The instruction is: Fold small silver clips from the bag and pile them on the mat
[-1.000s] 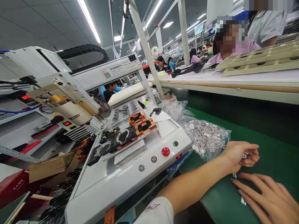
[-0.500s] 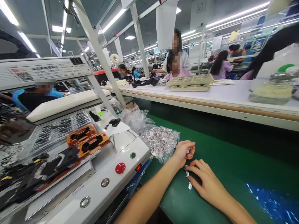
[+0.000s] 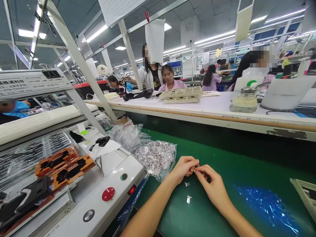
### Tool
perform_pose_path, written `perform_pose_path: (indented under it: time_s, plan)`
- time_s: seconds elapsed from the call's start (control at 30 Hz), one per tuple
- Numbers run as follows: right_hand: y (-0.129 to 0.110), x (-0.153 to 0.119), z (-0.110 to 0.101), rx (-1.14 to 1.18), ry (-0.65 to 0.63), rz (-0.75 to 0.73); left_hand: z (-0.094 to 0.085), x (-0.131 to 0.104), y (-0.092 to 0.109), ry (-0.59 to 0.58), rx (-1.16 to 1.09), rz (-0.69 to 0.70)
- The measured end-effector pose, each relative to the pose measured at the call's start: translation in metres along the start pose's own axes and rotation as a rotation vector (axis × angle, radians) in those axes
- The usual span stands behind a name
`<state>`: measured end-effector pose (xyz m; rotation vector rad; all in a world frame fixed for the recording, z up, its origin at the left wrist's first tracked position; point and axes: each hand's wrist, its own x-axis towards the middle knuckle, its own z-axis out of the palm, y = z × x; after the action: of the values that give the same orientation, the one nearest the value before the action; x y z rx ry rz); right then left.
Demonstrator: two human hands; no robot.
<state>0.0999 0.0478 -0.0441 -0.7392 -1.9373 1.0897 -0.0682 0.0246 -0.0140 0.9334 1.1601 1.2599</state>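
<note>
My left hand (image 3: 184, 169) is curled closed over the green mat (image 3: 168, 214); its fingers hide most of what is inside, though silvery bits showed between them a moment ago. Against its fingertips, my right hand (image 3: 212, 181) pinches a tiny metal piece (image 3: 194, 171) between thumb and forefinger. Two small silvery metal pieces lie apart on the mat below the hands, a nearer one (image 3: 189, 199) and a farther one (image 3: 187, 184). Beside my left hand rests a clear plastic bag (image 3: 158, 156) full of similar small metal pieces.
On the left stands a white machine (image 3: 81, 197) with buttons and orange fixtures (image 3: 67, 168). Blue film (image 3: 269, 204) lies to the right, near a beige tray (image 3: 304, 194). A white bench (image 3: 209, 110) runs across the back, carrying stacked trays (image 3: 181, 95) and a glass jar (image 3: 244, 100). Co-workers sit beyond it.
My right hand has lifted off the pieces on the mat and come up to my left fingertips with a tiny piece. The whole view has swung to the right.
</note>
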Motion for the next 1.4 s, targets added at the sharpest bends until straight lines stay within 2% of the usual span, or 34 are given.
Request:
perform_pose_path:
  time_s: [0.17, 0.3, 0.53, 0.77, 0.97, 1.2, 1.3, 1.4]
  plan:
    - [0.013, 0.003, -0.003, 0.123, 0.224, 0.152, 0.003, -0.003, -0.001, -0.033, 0.082, 0.033]
    - [0.014, 0.005, -0.004, 0.129, 0.318, 0.198, 0.003, -0.002, -0.002, -0.022, 0.149, 0.112]
    - [0.012, 0.003, -0.008, 0.086, 0.327, 0.202, 0.003, 0.003, -0.007, 0.04, 0.195, 0.186]
    - [0.008, 0.003, -0.006, 0.044, 0.276, 0.099, 0.001, 0.006, -0.012, 0.067, 0.199, 0.204]
    - [0.013, 0.006, -0.008, 0.071, 0.366, 0.217, 0.002, 0.006, -0.01, 0.064, 0.2, 0.207]
    - [0.006, 0.006, -0.006, 0.073, 0.267, 0.202, 0.002, 0.003, -0.005, 0.03, 0.191, 0.188]
    - [0.004, 0.006, -0.005, 0.086, 0.262, 0.202, 0.002, 0.003, -0.007, 0.017, 0.191, 0.183]
    - [0.004, 0.006, -0.004, 0.071, 0.286, 0.215, 0.002, 0.002, -0.009, 0.053, 0.244, 0.224]
